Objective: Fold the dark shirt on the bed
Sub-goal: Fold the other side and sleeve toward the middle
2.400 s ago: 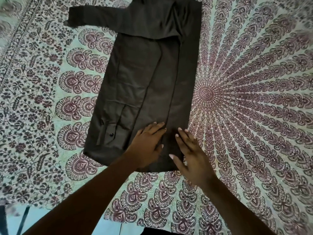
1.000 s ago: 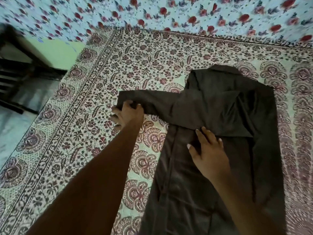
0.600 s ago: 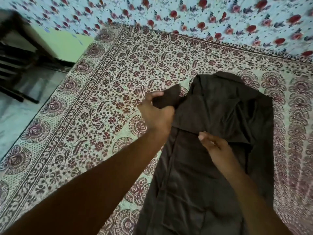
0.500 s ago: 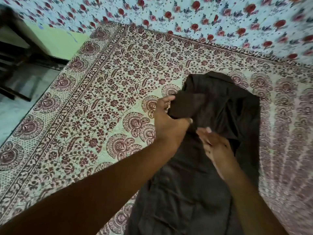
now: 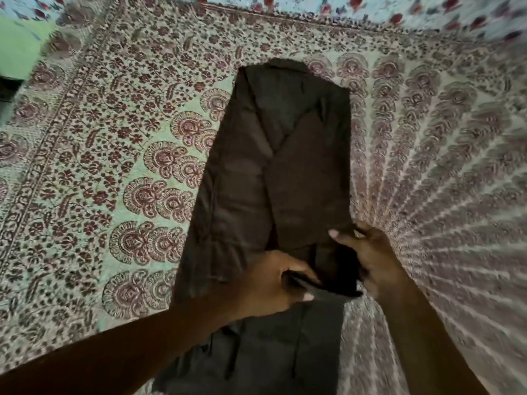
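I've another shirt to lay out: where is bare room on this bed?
Bare patterned maroon-and-cream bedspread lies left and right of the dark folded shirt. Crowded only at its near end, where the left hand and right hand grip cloth.

Rose-print cloth (image 5: 370, 7) along top edge, green surface (image 5: 17, 44) upper left, dark object (image 5: 7, 89) beneath

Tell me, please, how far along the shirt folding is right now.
Done: the shirt lies on the bed cover as a narrow strip, no sleeve sticking out. In hand: left hand and right hand grip cloth near its lower half. Left: probably folding it crosswise, hem toward collar.
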Motion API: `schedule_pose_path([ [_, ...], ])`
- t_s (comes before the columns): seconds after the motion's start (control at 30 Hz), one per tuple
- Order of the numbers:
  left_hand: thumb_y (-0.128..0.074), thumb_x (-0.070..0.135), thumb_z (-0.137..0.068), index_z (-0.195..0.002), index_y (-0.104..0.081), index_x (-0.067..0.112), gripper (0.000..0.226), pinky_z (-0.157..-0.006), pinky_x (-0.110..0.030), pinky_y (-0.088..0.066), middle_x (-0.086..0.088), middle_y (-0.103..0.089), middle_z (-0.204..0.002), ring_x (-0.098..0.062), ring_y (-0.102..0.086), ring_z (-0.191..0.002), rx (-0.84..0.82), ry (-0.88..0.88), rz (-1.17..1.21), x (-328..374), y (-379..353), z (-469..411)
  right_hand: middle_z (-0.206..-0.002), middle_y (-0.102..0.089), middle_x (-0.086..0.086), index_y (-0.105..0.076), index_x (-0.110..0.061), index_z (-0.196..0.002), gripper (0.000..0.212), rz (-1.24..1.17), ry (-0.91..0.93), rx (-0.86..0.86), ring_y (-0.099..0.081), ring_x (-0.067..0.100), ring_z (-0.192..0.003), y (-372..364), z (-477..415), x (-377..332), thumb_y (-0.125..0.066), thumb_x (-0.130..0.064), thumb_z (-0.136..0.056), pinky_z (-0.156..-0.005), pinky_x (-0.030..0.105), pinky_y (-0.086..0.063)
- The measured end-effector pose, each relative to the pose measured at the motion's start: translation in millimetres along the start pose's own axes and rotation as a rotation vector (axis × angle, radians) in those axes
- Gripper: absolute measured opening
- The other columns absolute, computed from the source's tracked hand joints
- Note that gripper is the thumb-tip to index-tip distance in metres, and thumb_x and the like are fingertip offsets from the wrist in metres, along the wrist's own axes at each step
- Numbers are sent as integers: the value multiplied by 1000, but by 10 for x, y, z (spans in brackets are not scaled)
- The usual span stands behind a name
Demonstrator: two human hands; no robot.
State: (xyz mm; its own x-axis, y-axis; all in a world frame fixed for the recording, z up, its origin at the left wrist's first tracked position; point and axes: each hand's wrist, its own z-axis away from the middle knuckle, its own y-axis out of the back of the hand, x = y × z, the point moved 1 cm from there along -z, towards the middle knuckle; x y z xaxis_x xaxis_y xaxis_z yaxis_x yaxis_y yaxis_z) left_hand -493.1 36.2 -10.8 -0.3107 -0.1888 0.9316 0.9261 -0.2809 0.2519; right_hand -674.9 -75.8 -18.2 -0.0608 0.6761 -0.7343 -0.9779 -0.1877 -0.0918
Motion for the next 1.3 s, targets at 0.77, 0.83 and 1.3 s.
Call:
schedule_pose_path([
  [0.77,-71,45,-90,-100,-73,23,24,-82,-35,-57,9,-69,-105,-6,-68,-94,-62,139,-345,-654,-312,774,-84,-66,11,-61,-25,-87,21,407,-6,171,-69,28,-79,123,482,1347,-76,-10,-91,-56,37,-60],
  [0.83,-67,23,-93,-97,-71,16,9,-74,-40,-59,0,-66,-101,-18,-69,-86,224,155,-351,-688,-383,724,-87,-67,16,-60,-26,-97,27,450,11,169,-71,28,-78,129,529,1348,-82,-14,-86,-57,40,-62],
  [1.3,-80,8,-80,-113,-49,19,46,-70,-34,-54,-8,-61,-80,-20,-60,-70,367,607,-291,-748,-576,701,-75,-65,19,-61,-14,-91,20,600,26,133,-71,27,-66,60,719,1493,-81,-14,-88,-51,44,-62],
])
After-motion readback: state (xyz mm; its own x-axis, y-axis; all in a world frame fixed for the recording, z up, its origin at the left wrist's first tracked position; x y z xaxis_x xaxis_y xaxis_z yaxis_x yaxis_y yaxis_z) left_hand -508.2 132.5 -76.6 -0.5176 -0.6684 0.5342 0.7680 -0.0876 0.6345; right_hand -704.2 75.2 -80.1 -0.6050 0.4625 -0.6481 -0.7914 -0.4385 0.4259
